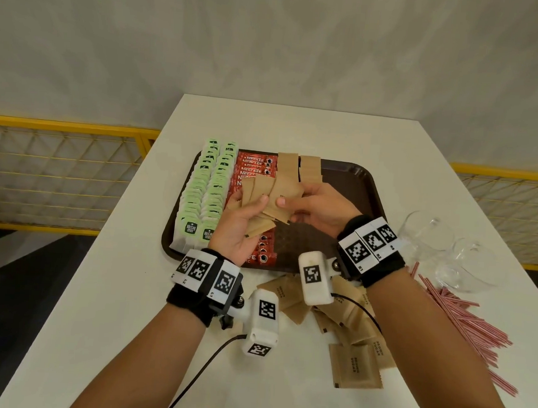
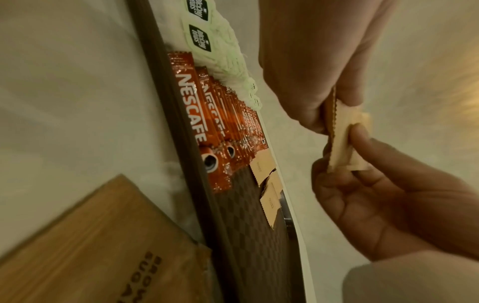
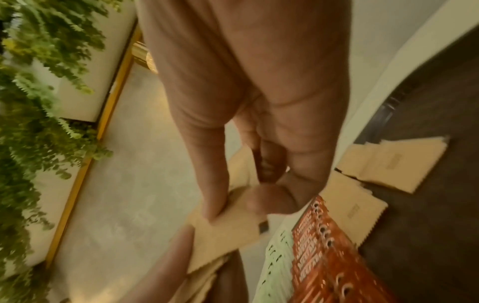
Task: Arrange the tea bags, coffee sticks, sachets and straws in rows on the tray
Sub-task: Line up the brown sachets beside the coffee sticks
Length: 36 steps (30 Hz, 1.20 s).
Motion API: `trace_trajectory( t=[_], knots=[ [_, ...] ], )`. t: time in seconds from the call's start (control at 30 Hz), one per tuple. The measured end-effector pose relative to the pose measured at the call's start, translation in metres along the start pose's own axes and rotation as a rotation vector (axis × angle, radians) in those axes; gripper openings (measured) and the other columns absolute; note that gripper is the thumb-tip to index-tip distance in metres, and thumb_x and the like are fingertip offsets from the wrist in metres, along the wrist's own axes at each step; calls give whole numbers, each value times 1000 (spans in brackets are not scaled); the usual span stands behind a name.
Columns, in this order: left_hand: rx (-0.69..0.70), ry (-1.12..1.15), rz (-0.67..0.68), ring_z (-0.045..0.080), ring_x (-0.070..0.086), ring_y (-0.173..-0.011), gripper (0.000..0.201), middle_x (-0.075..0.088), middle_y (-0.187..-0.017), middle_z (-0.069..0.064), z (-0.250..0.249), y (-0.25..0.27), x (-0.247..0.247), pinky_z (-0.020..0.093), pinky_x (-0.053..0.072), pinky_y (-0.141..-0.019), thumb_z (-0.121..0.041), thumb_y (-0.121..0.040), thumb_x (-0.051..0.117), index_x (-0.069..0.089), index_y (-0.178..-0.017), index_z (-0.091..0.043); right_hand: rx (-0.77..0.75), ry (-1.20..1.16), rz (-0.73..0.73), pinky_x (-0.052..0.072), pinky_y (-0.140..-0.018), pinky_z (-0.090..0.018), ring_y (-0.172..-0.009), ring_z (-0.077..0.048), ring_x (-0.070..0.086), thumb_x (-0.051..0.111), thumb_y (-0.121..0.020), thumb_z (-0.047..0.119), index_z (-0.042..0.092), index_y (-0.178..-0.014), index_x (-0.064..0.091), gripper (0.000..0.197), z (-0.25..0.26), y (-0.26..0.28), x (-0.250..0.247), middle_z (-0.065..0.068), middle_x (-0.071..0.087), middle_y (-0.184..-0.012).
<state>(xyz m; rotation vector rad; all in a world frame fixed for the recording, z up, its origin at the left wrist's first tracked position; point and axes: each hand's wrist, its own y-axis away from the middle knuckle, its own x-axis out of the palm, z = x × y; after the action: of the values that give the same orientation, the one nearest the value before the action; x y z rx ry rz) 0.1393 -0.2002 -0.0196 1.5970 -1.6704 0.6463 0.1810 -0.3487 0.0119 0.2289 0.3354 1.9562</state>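
Sachets [image 1: 271, 197] — lower ones hand-hidden

Both forearms are bare, no sleeves. Each wrist has a black fabric band [image 1: 191, 302] with 3 white blocks [image 1: 206, 274] on top, each printed with a black-and-white square marker. A white rounded camera pod [image 1: 263, 323] hangs off the left wrist on a black bracket with a screw, 2 markers on it, black cable [image 1: 203, 369] trailing out. Right wrist's pod [image 1: 315, 278] shows 1 marker and its own cable.
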Motion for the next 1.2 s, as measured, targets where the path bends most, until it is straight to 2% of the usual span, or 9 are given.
trace_trajectory(
  t=[0.13, 0.27, 0.37, 0.53, 0.7, 0.87, 1.0, 1.1, 1.2],
  knots=[
    [-24, -33, -5, 22, 64, -93, 24, 65, -106, 12, 0, 1, -3, 34, 53, -82, -5, -95, 44, 56, -114, -10, 43, -43, 15, 57, -71, -29, -82, -17, 67, 62, -86, 5, 11, -99, 62, 15, 1, 7, -4, -4, 69, -90],
    [-35, -7, -183, 17, 61, -77, 13, 64, -92, 8, -6, 1, -10, 28, 54, -66, -12, -94, 48, 56, -104, -15, -3, -43, -234, 57, -64, -30, -87, -21, 65, 63, -86, 5, 8, -102, 60, 17, 20, -3, -32, -8, 66, -97],
    [-34, 49, -212, 18, 62, -74, 17, 64, -90, 10, -11, 2, -18, 26, 55, -61, -12, -95, 47, 54, -111, -10, 125, 77, -410, 55, -60, -29, -81, -19, 62, 63, -86, 3, 6, -99, 59, 13, 21, -29, -50, -7, 63, -93],
    [-63, 54, -216, 19, 62, -78, 17, 65, -90, 13, -17, 6, -18, 26, 55, -65, -13, -97, 45, 55, -110, -9, 296, 471, -378, 51, -92, -44, -104, -28, 60, 75, -77, 14, 3, -113, 62, 40, -5, -68, -47, -10, 64, -107],
    [-67, 60, -230, 17, 63, -74, 16, 67, -83, 11, -21, 7, -18, 24, 55, -62, -13, -97, 45, 55, -108, -7, 295, 622, -385, 48, -96, -45, -114, -32, 57, 75, -78, 16, 0, -121, 56, 49, -8, -81, -35, -11, 58, -103],
    [-69, 61, -237, 18, 60, -81, 28, 62, -94, 12, -20, 8, -20, 24, 56, -64, -13, -97, 44, 49, -123, -6, 310, 735, -433, 45, -99, -42, -115, -30, 56, 72, -81, 18, 1, -126, 52, 53, -7, -84, -33, -14, 60, -123],
    [-84, 62, -237, 19, 61, -81, 15, 63, -93, 12, -21, 8, -19, 25, 55, -65, -12, -97, 45, 54, -109, -9, 280, 683, -426, 45, -98, -41, -114, -29, 56, 77, -76, 17, 2, -129, 50, 61, -8, -81, -35, -12, 59, -124],
    [-86, 44, -229, 18, 62, -79, 15, 66, -88, 12, -21, 9, -17, 25, 55, -65, -13, -96, 45, 55, -107, -10, 268, 522, -425, 51, -90, -41, -102, -26, 62, 81, -70, 15, 3, -129, 50, 68, -1, -75, -46, -9, 63, -115],
    [-85, 47, -226, 18, 63, -76, 16, 68, -83, 12, -21, 9, -16, 25, 55, -64, -14, -97, 45, 55, -107, -9, 280, 329, -413, 56, -80, -37, -84, -22, 65, 72, -77, 1, 1, -131, 48, 59, 10, -62, -64, -11, 63, -96]
  ],
)
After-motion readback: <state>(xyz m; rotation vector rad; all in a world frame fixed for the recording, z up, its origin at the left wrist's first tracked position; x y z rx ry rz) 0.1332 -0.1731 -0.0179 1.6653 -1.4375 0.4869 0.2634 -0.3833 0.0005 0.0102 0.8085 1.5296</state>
